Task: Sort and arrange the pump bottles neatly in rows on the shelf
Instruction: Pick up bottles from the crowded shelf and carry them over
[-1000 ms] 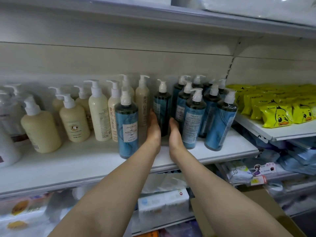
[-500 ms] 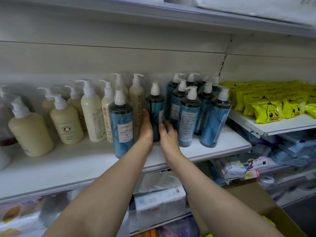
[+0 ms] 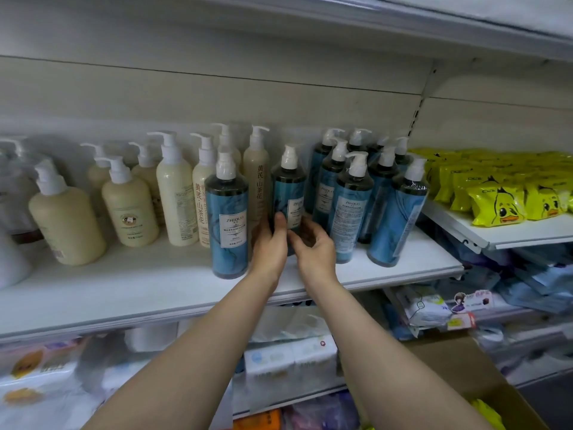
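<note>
I have both hands on one blue pump bottle (image 3: 288,193) — a tall, dark-shouldered cylinder with a marbled blue wrap, a white label and a white pump head under clear film. It stands upright on the white shelf (image 3: 155,287), between the single blue bottle at the front (image 3: 228,221) and the cluster of matching blue bottles (image 3: 366,197) to its right. My left hand (image 3: 269,246) wraps its lower left side, thumb lying across the front. My right hand (image 3: 314,249) curls round the lower right, fingers bent against the base. Behind the front bottle stand cream-coloured pump bottles (image 3: 176,197), some tall, some squat. Yellow duck-printed packs (image 3: 499,203) lie on the neighbouring shelf, well apart.
</note>
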